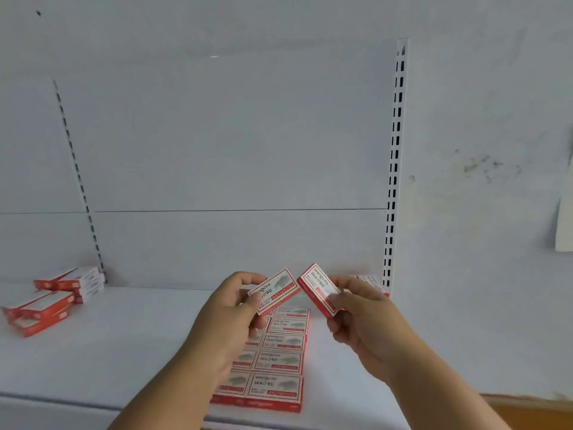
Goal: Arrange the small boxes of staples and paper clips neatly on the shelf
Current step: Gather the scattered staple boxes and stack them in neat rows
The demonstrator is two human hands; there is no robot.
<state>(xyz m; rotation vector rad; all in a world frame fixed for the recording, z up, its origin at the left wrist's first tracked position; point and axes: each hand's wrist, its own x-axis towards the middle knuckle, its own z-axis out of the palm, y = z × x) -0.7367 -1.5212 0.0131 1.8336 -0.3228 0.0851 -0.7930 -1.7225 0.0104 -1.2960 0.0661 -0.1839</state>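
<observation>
Above the white shelf [139, 336], my left hand [229, 311] pinches one red-and-white staple box [274, 290] and my right hand [359, 311] pinches another box [319, 290], both tilted over two tidy rows of boxes [276, 358]; loose boxes [52, 299] lie far left.

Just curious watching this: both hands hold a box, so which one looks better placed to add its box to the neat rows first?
Probably the left hand: its box hangs right over the far end of the rows, while the right hand holds its box off to the side.
</observation>
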